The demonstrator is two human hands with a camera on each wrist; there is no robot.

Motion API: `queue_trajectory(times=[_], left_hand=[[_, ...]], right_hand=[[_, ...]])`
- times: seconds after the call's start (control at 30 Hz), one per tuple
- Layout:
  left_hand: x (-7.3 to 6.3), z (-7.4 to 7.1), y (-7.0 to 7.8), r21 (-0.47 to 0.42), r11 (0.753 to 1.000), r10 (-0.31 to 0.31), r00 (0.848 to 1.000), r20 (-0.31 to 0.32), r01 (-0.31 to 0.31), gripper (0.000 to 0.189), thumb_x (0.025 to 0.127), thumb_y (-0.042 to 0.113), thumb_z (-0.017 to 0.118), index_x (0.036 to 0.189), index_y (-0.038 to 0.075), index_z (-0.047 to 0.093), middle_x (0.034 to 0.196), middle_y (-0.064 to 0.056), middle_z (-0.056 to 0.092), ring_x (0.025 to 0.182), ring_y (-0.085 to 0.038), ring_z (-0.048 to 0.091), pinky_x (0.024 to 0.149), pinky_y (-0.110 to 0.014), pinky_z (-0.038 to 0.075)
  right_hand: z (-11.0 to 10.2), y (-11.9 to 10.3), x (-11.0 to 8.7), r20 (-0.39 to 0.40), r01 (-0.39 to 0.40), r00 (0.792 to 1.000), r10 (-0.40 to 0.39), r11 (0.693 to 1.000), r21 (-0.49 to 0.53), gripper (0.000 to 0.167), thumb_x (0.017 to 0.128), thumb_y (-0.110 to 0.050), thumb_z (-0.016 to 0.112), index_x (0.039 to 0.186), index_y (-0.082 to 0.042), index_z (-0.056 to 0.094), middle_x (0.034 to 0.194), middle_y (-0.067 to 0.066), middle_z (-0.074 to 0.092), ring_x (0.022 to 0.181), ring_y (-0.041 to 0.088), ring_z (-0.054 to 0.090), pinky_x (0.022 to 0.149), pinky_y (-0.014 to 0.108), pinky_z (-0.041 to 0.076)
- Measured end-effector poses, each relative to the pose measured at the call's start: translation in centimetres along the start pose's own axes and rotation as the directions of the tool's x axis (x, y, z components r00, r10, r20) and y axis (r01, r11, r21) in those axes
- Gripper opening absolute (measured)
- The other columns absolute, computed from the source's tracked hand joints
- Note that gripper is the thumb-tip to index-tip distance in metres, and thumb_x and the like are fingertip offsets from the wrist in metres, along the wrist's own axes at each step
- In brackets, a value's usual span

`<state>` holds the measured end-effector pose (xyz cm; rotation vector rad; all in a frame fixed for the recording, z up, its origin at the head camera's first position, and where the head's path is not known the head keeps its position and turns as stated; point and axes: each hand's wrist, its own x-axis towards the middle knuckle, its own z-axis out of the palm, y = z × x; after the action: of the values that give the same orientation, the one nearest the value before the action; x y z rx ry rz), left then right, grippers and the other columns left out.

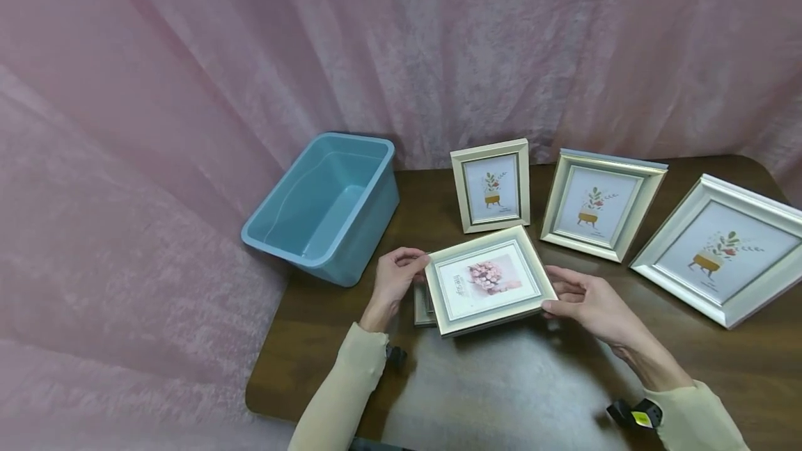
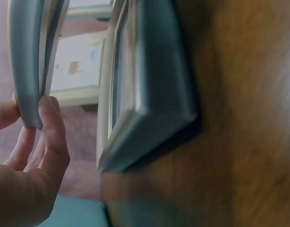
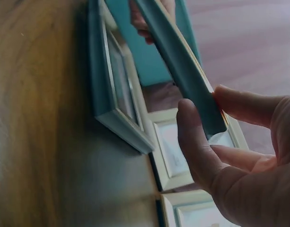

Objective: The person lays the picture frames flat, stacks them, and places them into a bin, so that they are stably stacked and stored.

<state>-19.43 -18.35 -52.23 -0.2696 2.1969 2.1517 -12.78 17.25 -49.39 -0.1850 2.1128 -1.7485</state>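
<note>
A cream picture frame (image 1: 491, 280) with a pink bouquet print is held up, tilted, between both hands. My left hand (image 1: 396, 277) pinches its left edge between thumb and fingers. At the right edge, near the lower corner, my right hand (image 1: 589, 305) grips it the same way. Below lies a second picture frame (image 1: 423, 308), mostly hidden in the head view. Both wrist views show a gap between the held frame (image 2: 27, 56) and the lower frame (image 3: 100, 75), which rests on the wooden table.
A blue plastic bin (image 1: 366, 228) stands at the table's left back. Behind my hands and to the right stand a small frame (image 1: 460, 186), a medium frame (image 1: 551, 207) and a large frame (image 1: 683, 298), each with a plant print. A pink curtain (image 1: 438, 47) hangs behind.
</note>
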Motion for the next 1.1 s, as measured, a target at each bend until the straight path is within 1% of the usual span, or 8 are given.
queue_trajectory(times=[0.23,0.4,0.5,0.63,0.73,0.87,1.0,1.1], left_hand=[[1.1,-0.8,0.5,0.178,0.983,0.058,0.998,-0.014,-0.055,0.014,0.097,0.012,0.082,0.105,0.000,0.081,0.082,-0.003,0.080,0.065,-0.009,0.070,0.065,-0.025,0.061],[1.6,-1.3,0.6,0.321,0.944,0.079,0.997,-0.011,-0.071,0.012,0.098,0.015,0.082,0.104,0.004,0.083,0.089,-0.012,0.083,0.064,-0.011,0.069,0.068,-0.034,0.063],[1.9,-1.4,0.6,0.413,0.906,0.103,0.995,-0.013,-0.089,0.013,0.099,0.017,0.081,0.105,0.005,0.084,0.093,-0.014,0.084,0.065,-0.013,0.070,0.068,-0.033,0.062],[2.4,-1.4,0.5,0.533,0.835,0.170,0.985,-0.011,-0.138,0.016,0.101,0.019,0.079,0.109,0.006,0.084,0.095,-0.013,0.085,0.074,-0.018,0.076,0.068,-0.030,0.059],[2.5,-1.2,0.5,0.599,0.779,0.235,0.972,-0.007,-0.184,0.021,0.100,0.019,0.077,0.113,0.003,0.084,0.096,-0.012,0.085,0.083,-0.025,0.080,0.073,-0.035,0.060],[2.3,-0.8,0.3,0.660,0.724,0.281,0.959,-0.015,-0.202,0.024,0.101,0.018,0.074,0.117,0.002,0.083,0.099,-0.012,0.086,0.088,-0.028,0.082,0.081,-0.043,0.064],[2.0,-0.5,0.0,0.692,0.696,0.293,0.956,-0.029,-0.193,0.024,0.103,0.018,0.072,0.118,0.003,0.083,0.101,-0.011,0.086,0.090,-0.029,0.082,0.084,-0.047,0.064],[1.8,-0.4,-0.3,0.693,0.699,0.279,0.960,-0.035,-0.178,0.025,0.103,0.017,0.071,0.119,0.003,0.082,0.103,-0.012,0.086,0.091,-0.029,0.082,0.085,-0.047,0.065]], right_hand=[[1.9,0.5,0.4,-0.002,0.090,0.996,-0.091,0.989,-0.114,0.091,0.091,0.001,0.084,0.163,0.017,0.030,0.110,0.026,0.077,0.088,-0.001,0.073,0.074,0.021,0.060],[3.1,0.8,0.9,-0.035,0.097,0.994,-0.108,0.968,-0.231,0.092,0.087,-0.001,0.088,0.160,0.017,0.036,0.099,0.018,0.078,0.078,-0.001,0.070,0.067,0.021,0.055],[3.8,0.9,1.5,-0.070,0.076,0.992,-0.106,0.940,-0.334,0.090,0.086,-0.007,0.091,0.159,0.015,0.042,0.093,0.011,0.077,0.073,0.002,0.067,0.064,0.021,0.051],[4.6,0.9,2.1,-0.091,0.063,0.990,-0.109,0.912,-0.405,0.090,0.085,-0.011,0.091,0.158,0.012,0.045,0.088,0.006,0.077,0.069,0.005,0.066,0.063,0.022,0.049],[4.9,0.8,2.4,-0.106,0.050,0.989,-0.104,0.905,-0.423,0.089,0.085,-0.011,0.091,0.159,0.010,0.046,0.086,0.005,0.078,0.067,0.007,0.067,0.065,0.022,0.050],[5.3,0.9,2.7,-0.124,0.019,0.989,-0.084,0.891,-0.453,0.089,0.084,-0.011,0.091,0.159,0.008,0.047,0.089,0.004,0.077,0.069,0.008,0.067,0.066,0.023,0.050],[5.5,1.1,2.9,-0.133,0.004,0.988,-0.073,0.890,-0.457,0.090,0.083,-0.010,0.092,0.158,0.011,0.046,0.099,0.012,0.076,0.073,0.011,0.067,0.064,0.023,0.051],[5.8,1.4,2.7,-0.138,-0.012,0.989,-0.056,0.893,-0.451,0.092,0.082,-0.010,0.093,0.157,0.012,0.046,0.108,0.018,0.072,0.075,0.012,0.067,0.065,0.023,0.052]])
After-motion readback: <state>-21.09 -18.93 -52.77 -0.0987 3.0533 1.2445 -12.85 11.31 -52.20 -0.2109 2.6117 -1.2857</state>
